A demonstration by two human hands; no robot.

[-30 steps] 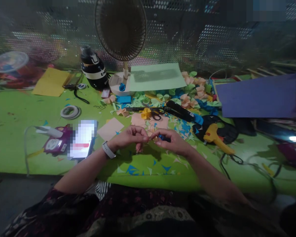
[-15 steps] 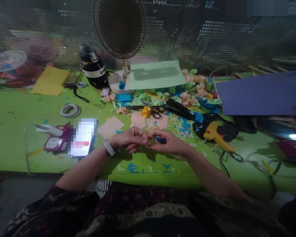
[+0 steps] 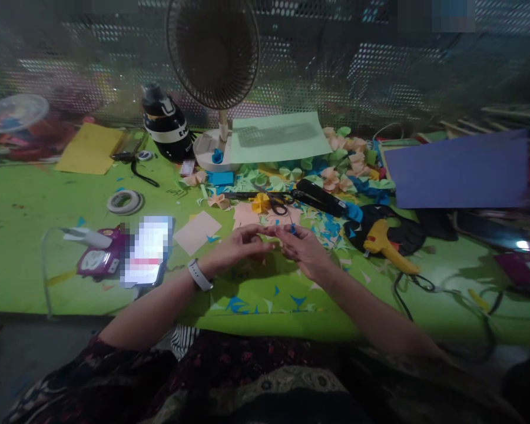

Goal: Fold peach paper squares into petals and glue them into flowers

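Observation:
Over the green table (image 3: 22, 218), just in front of me, my left hand (image 3: 236, 247) and my right hand (image 3: 304, 250) meet with fingertips touching. Both pinch a small piece of blue paper (image 3: 292, 228), which peeks out at my right fingertips. A white watch (image 3: 198, 274) sits on my left wrist. Peach paper squares (image 3: 197, 231) and blue and green scraps lie right behind and under the hands.
A lit phone (image 3: 148, 250) lies left of my hands, with a tape roll (image 3: 124, 201) beyond. Scissors (image 3: 274, 200), a black stapler (image 3: 324, 198), a yellow glue gun (image 3: 386, 241), paper flowers, a fan (image 3: 214, 53), a bottle (image 3: 165, 123) and a purple sheet (image 3: 459, 171) crowd the back.
Both hands lifted slightly and moved away from me. The right hand turned, bringing the blue paper up to its fingertips.

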